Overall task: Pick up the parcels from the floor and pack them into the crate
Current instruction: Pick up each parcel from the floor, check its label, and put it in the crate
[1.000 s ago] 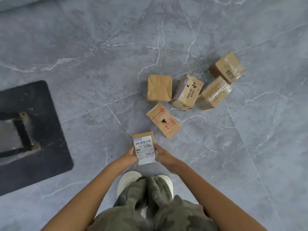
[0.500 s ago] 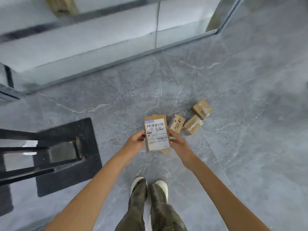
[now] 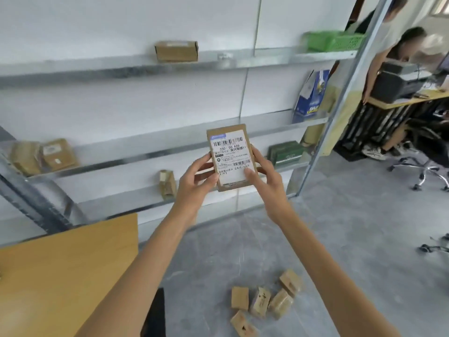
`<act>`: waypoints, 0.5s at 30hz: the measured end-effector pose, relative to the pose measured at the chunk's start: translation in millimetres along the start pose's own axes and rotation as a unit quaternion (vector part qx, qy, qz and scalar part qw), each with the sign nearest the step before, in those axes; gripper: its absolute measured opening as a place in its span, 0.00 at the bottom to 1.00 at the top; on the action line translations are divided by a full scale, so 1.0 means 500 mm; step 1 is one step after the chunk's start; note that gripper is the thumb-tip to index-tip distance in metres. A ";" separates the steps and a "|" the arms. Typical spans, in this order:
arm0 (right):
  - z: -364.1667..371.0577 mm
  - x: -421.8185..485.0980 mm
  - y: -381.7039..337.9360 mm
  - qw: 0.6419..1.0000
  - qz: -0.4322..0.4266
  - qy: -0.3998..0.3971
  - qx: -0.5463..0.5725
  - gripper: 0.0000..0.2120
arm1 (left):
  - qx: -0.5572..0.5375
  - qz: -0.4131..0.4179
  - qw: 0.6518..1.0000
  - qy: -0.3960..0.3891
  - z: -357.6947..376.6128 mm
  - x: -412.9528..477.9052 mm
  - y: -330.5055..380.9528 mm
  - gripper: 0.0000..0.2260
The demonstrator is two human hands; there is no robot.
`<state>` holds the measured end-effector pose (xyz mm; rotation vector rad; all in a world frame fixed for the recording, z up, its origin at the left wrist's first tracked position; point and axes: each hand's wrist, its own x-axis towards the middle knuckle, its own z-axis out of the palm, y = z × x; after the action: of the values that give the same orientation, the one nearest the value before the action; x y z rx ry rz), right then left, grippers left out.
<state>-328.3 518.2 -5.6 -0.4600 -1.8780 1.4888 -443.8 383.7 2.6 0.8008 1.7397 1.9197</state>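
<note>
A small brown cardboard parcel with a white barcode label is held up in front of me at chest height, label facing me. My left hand grips its left edge and my right hand grips its right edge and lower corner. Several more brown parcels lie in a loose cluster on the grey floor below, between my forearms. No crate for packing is plainly visible; a green plastic basket sits on the top shelf at the right.
Metal wall shelves ahead hold cardboard boxes, a blue bag and a green box. A wooden tabletop fills the lower left. At the right a person stands by a desk beside an office chair.
I have stood up and lifted the labelled parcel from floor level to chest height with both hands. The view swung from the floor up to the shelves; the other parcels stayed on the floor.
</note>
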 end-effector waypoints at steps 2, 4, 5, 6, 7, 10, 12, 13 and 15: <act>0.006 0.007 -0.080 0.999 -0.035 -0.009 0.019 0.24 | -0.004 0.043 0.999 0.003 -0.017 -0.006 0.078 0.20; 0.013 0.000 -0.139 0.997 -0.070 -0.008 0.026 0.25 | -0.006 0.077 0.997 0.000 -0.032 -0.020 0.139 0.19; 0.018 -0.007 -0.158 0.996 -0.082 -0.006 0.033 0.25 | -0.008 0.085 0.996 -0.005 -0.040 -0.028 0.159 0.21; 0.024 -0.015 -0.173 0.995 -0.089 -0.005 0.044 0.26 | -0.012 0.082 0.996 -0.012 -0.048 -0.035 0.175 0.24; 0.030 -0.027 -0.185 0.994 -0.094 -0.003 0.052 0.26 | -0.020 0.068 0.997 -0.025 -0.056 -0.045 0.187 0.28; 0.048 -0.058 -0.207 0.993 -0.105 -0.002 0.060 0.26 | -0.022 0.032 0.996 -0.079 -0.085 -0.072 0.202 0.34; 0.060 -0.073 -0.216 0.993 -0.106 -0.009 0.056 0.27 | -0.031 0.037 0.996 -0.076 -0.102 -0.089 0.204 0.33; 0.066 -0.079 -0.220 0.993 -0.107 -0.013 0.053 0.27 | -0.040 0.043 0.996 -0.062 -0.108 -0.098 0.208 0.32; 0.080 -0.090 -0.227 0.993 -0.101 -0.021 0.050 0.28 | -0.052 0.051 0.996 -0.042 -0.120 -0.116 0.215 0.31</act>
<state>-309.1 428.6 84.6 -0.1877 -1.8132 1.4581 -433.7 287.6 98.7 0.9333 1.5635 1.9934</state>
